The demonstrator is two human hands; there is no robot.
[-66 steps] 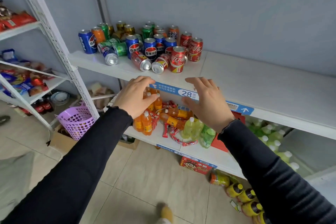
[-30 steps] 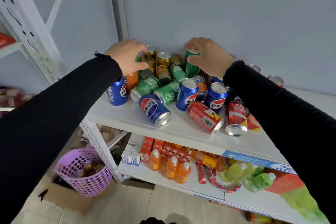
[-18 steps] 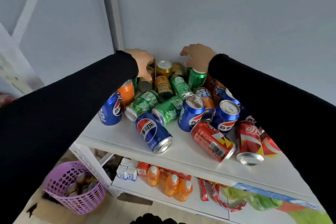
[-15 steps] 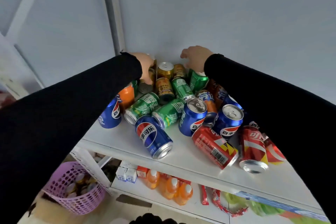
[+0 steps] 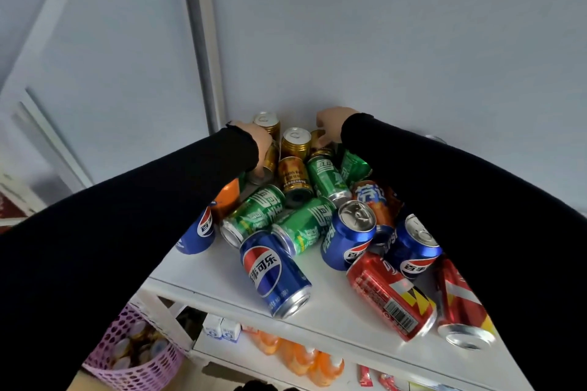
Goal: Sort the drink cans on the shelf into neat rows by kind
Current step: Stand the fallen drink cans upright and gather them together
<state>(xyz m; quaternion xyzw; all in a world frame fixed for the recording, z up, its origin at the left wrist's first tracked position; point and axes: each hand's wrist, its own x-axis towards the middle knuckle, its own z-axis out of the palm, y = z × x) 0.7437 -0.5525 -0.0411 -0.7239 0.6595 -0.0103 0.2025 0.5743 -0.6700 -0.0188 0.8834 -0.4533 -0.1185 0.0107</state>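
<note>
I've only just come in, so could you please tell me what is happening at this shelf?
A person is sorting a jumble of drink cans on the white shelf. Both hands reach to the back: the left hand and the right hand are on gold cans by the wall, though neither grip is clearly visible. Nothing is in rows yet: green cans, a blue can and a red can lie on their sides in front.

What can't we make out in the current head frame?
- Left hand: fingers hidden behind its own sleeve and the gold cans; grip unclear.
- Right hand: fingertips buried among the back cans; contact unclear.
- Orange can and upright blue can: mostly covered by the left sleeve.
- Red can at right: partly behind the right sleeve.
- Purple basket: contents blurred.
</note>
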